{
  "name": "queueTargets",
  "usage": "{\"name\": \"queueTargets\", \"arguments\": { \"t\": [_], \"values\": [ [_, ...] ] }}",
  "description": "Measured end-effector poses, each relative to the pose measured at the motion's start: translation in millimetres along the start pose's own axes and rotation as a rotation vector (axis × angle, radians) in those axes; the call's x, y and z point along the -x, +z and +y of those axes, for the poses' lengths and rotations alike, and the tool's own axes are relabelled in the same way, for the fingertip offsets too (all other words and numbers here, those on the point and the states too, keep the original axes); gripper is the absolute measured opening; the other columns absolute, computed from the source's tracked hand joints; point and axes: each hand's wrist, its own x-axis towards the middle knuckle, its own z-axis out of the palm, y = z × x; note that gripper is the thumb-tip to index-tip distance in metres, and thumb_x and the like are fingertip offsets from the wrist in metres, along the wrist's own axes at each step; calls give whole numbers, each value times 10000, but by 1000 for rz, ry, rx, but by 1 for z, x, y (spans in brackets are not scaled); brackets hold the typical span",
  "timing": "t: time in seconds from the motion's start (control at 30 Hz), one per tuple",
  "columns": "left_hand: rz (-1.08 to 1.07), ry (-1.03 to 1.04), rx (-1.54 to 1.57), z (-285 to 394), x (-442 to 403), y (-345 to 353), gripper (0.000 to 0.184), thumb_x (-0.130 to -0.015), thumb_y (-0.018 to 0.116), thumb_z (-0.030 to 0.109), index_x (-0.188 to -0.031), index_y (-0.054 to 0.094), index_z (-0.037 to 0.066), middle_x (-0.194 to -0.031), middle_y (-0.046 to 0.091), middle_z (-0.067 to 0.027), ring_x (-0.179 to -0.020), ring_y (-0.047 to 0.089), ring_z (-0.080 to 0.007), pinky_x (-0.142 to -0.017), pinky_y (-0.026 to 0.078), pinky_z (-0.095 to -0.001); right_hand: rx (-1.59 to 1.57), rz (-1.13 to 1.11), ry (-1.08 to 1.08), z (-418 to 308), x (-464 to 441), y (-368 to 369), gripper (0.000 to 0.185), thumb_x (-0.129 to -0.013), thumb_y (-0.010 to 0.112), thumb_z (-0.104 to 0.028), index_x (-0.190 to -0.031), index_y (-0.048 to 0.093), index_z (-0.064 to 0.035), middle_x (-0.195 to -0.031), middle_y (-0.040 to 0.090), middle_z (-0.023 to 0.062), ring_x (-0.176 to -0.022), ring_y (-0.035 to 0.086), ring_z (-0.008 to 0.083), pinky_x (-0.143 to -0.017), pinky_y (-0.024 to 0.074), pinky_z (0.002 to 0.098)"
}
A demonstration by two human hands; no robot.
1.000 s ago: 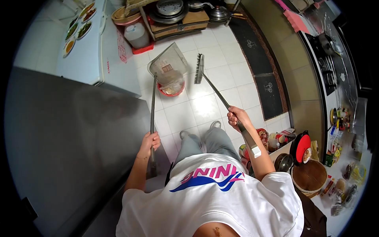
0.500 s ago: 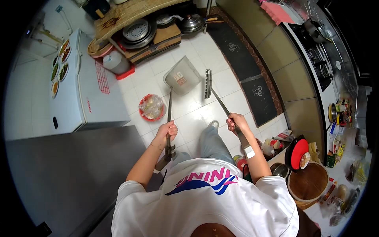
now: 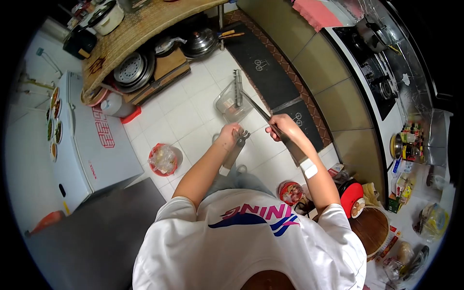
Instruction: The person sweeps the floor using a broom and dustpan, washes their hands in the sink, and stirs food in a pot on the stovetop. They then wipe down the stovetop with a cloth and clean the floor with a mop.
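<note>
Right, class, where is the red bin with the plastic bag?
In the head view, the red bin stands on the floor to the left, between the white freezer and the left arm.

Left arm (image 3: 203, 166) reaches out toward one o'clock, bare below the sleeve; right arm (image 3: 316, 166) angles toward eleven o'clock. Left hand (image 3: 232, 133) and right hand (image 3: 284, 126) are both curled closed, apart, the right near three o'clock from the left.

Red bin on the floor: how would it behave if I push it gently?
The red bin is probably light, as mostly crumpled clear plastic shows inside. It would likely slide, because the floor tiles look smooth. The plastic looks floppy and may shift.
</note>
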Motion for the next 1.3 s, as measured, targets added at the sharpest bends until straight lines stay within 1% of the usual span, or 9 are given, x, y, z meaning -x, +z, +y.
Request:
{"name": "queueTargets", "arguments": {
  "t": [0.2,0.27,0.33,0.43,0.7,0.9,1.03,1.13,1.3],
  "values": [
    [-363,-88,-278,52,-106,69,303,-898,379,226,-630,432,94,-516,431,-61,-480,436,-189,-479,391,-321,147,-49,-2,-85,-63,-33,198,-818,440,-76,-680,550,15,-615,589,80,-432,530,133,-362,428,273],
    [-230,135,-312,62,-101,104,288,-891,389,213,-643,462,86,-569,484,-74,-551,491,-189,-541,418,-307,111,-49,13,-106,-88,-48,189,-814,445,-68,-676,547,9,-611,590,80,-433,536,131,-361,439,274],
    [-510,79,-138,79,-120,130,227,-881,402,179,-712,483,51,-636,527,-86,-621,520,-178,-602,428,-282,85,-25,-13,-132,-104,-55,153,-798,474,-82,-683,515,9,-586,558,131,-396,505,190,-335,393,337],
    [5,-11,-35,89,-128,183,218,-907,382,79,-694,338,94,-606,354,-5,-510,379,-122,-461,342,-222,-3,-39,41,-159,-118,-57,153,-818,451,-100,-744,514,18,-604,550,131,-405,509,195,-353,419,329],
    [13,-55,-23,97,-159,222,345,-942,445,350,-728,363,92,-588,360,-9,-508,389,-138,-490,364,-244,59,-101,183,-196,-130,-81,208,-863,420,-159,-864,530,17,-668,600,132,-494,589,220,-461,511,317],
    [-71,-8,-155,86,-145,246,564,-855,473,592,-905,475,30,-634,453,-39,-579,468,-165,-550,414,-294,-84,-209,135,-173,-136,-119,291,-859,530,-203,-1024,525,36,-984,542,99,-892,560,187,-626,566,395],
    [17,-37,-198,59,-172,241,747,-839,423,653,-1205,454,2,-979,568,-148,-890,564,-288,-768,475,-404,-212,-119,152,-161,-132,-122,266,-860,554,-203,-1025,538,6,-930,528,72,-813,535,161,-671,565,434],
    [-79,-167,-234,50,-131,266,720,-866,224,687,-1190,503,107,-918,590,-108,-807,568,-267,-665,480,-421,-353,-136,223,-152,-123,-123,245,-857,560,-198,-1033,545,-28,-935,528,57,-817,530,150,-670,566,429],
    [-50,-140,-391,20,-151,266,697,-877,226,667,-1200,490,109,-974,577,-117,-920,566,-307,-739,488,-435,-519,-39,230,-118,-127,-148,131,-821,596,-179,-857,568,-56,-787,574,43,-675,597,178,-733,532,405]
  ]
}}
